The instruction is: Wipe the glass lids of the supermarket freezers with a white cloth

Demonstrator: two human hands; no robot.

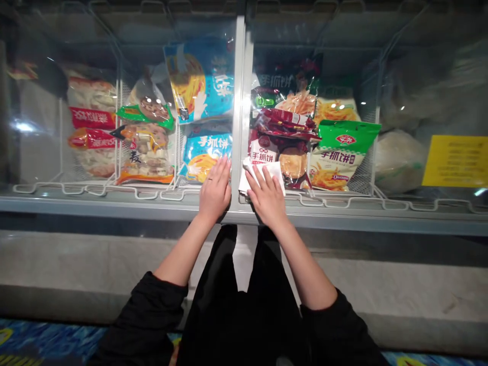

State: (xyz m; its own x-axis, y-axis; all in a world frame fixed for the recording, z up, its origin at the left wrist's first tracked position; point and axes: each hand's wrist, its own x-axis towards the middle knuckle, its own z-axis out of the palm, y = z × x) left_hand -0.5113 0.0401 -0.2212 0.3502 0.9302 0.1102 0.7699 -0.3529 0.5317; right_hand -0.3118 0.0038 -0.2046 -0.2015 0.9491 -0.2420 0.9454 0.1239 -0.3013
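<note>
My right hand [268, 196] lies flat with its fingers spread on a white cloth or tissue [247, 184], pressing it against the glass top [213, 35] of a chest freezer. Just left of the grey centre frame [238, 101], my left hand [215, 192] rests on the glass with fingers stretched out and nothing in it. Beneath the glass by my left fingers is a blue food packet [204, 147]. A dark red packet [293, 157] lies under the glass beside the cloth, and its lower left part is covered by the cloth.
White wire baskets [177, 152] divide the frozen packets. A green and white packet [339, 162] lies right, dumpling bags [93, 152] left. A yellow notice [455, 161] is at the far right. The freezer's grey front edge [114, 207] runs across before me.
</note>
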